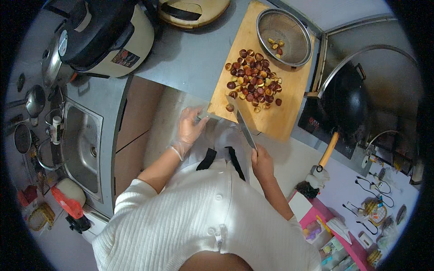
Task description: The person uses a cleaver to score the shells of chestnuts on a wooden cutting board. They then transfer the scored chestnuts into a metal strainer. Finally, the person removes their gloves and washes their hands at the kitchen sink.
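Note:
My right hand [262,163] grips the handle of a kitchen knife [244,127], its blade pointing up and left over the near edge of a wooden cutting board [288,115]. Left of the board's near corner is my left hand [190,124], in a clear plastic glove, fingers apart and holding nothing. A heap of chestnuts [252,79], many dark brown and some with pale flesh showing, lies on the board. A metal mesh strainer [293,44] stands at the board's far end with several chestnuts [278,44] inside.
A wok [349,91] with a wooden handle sits on a black cooktop [312,123] at the right. Far left are a large electric cooker [135,47] and a steel sink [79,135]. A round cream appliance [210,13] stands behind, on the grey counter [190,57].

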`<state>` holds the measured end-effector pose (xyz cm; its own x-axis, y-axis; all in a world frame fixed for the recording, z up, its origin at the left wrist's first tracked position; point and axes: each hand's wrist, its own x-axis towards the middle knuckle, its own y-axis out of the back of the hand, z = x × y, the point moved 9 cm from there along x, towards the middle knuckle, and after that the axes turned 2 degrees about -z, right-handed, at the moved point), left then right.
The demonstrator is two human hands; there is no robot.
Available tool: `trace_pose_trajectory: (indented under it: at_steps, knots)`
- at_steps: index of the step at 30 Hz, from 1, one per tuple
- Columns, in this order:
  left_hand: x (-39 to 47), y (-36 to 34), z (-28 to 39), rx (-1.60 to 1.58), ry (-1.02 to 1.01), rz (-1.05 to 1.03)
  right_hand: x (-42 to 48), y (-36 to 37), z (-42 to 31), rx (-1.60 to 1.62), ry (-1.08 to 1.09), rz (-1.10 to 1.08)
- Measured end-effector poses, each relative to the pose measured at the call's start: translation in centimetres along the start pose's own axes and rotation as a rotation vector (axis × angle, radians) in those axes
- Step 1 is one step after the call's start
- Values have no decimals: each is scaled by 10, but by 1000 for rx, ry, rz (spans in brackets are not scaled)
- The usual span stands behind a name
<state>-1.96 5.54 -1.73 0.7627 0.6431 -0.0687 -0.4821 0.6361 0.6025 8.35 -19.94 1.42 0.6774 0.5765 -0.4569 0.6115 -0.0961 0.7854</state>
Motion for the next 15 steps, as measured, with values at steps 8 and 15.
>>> trace_pose_trajectory:
  at_steps: [8,15]
  knots:
    - [2,-1,-3,-6,-7,15,-3,-3,-8,22,-18,-45]
    - [11,-15,6,-183,71,-87,11,-16,8,82,26,-24]
